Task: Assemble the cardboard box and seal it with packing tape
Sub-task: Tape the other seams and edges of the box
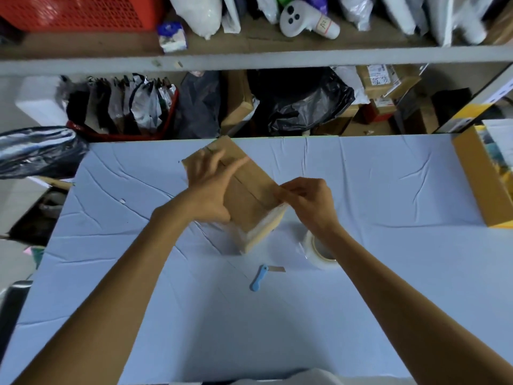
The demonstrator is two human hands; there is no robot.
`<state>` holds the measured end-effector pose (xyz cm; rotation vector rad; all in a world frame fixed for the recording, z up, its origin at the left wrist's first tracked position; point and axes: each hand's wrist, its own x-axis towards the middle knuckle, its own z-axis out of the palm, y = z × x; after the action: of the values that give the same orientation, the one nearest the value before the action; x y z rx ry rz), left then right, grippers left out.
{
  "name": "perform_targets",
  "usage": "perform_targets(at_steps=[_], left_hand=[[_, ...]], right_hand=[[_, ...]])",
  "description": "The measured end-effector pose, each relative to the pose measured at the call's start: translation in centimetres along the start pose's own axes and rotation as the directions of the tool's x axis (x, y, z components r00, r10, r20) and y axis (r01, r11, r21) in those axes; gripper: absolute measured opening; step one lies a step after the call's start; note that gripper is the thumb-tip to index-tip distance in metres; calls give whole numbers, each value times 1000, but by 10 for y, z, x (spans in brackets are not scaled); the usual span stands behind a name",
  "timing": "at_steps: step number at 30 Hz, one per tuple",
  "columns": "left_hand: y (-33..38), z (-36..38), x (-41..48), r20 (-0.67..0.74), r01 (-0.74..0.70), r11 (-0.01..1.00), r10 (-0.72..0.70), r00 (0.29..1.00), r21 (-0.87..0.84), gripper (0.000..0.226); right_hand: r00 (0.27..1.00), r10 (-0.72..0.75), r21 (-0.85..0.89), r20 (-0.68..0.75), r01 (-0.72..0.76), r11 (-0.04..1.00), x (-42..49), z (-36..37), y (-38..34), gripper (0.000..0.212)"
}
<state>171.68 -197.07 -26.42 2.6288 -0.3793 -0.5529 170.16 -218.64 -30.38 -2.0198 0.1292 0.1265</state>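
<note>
At the upper left, a red basket [75,11] is seen on the shelf [249,61]; its contents cannot be made out. Below it, a red-rimmed bin [122,134] is filled with upright dark and silver bags. On the blue-covered worktop [388,190], the cardboard box [249,201] is pressed flat by the left hand [211,187], fingers spread across the closed flaps, nothing gripped. Its near end is covered in clear tape. A blue cutter [259,277] lies nearer the person. The box's right edge is pinched by the right hand [308,202], grip nearly closed. A tape roll [319,250] lies just beside. An open carton [483,179] at the right edge holds printed items.
</note>
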Motion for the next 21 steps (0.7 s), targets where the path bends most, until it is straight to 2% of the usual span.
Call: perform_targets(at_steps=[1, 2, 3, 4, 5, 6, 8, 10, 13, 15, 17, 19, 21], left_hand=[[-4, -7, -3, -6, 53, 976, -56, 998, -213, 111], [-10, -11, -5, -51, 86, 887, -122, 991, -454, 103], [-15, -12, -4, -134, 104, 774, -237, 962, -624, 93], [-21, -10, 0, -213, 150, 712, -394, 894, -686, 82], [-25, -8, 5, -251, 240, 700, -520, 816, -672, 75], [-28, -5, 8, -256, 309, 695, -583, 771, -649, 74], [-34, 0, 12, -237, 279, 690, -552, 799, -668, 76], [-37, 0, 13, -217, 187, 672, -469, 856, -716, 73], [-33, -2, 15, -160, 124, 625, -378, 912, -771, 72], [-29, -2, 18, -126, 110, 640, -312, 942, -760, 71], [-26, -3, 21, -97, 103, 660, -259, 961, -745, 69], [-22, -5, 24, -83, 88, 666, -220, 972, -741, 69], [-17, -8, 28, -85, 58, 688, -172, 981, -723, 72]], right_hand=[[1000, 6, 5, 16, -6, 1000, -3, 0, -1, 6], [999, 8, 3, 33, -8, 1000, -6, 2, -1, 7], [999, 13, -1, 50, -12, 1000, -10, 3, -2, 12], [997, 27, 1, 66, -27, 1000, -12, 5, -5, 20], [996, 36, -9, 82, -35, 999, -14, 7, -7, 28], [995, 34, -36, 94, -31, 999, -15, 10, -9, 32], [992, 28, -85, 126, -17, 996, -19, 14, -11, 29], [982, 16, -19, 191, -13, 1000, -24, 18, -11, 20], [970, -27, 11, 242, 26, 1000, -28, 22, -11, 28], [973, -42, 3, 227, 43, 999, -27, 23, -15, 35], [988, -17, 66, 152, 7, 998, -24, 22, -18, 39], [994, 46, 201, 97, -65, 977, -18, 17, -18, 58], [990, 89, 271, 114, -117, 955, -11, 10, -16, 80]])
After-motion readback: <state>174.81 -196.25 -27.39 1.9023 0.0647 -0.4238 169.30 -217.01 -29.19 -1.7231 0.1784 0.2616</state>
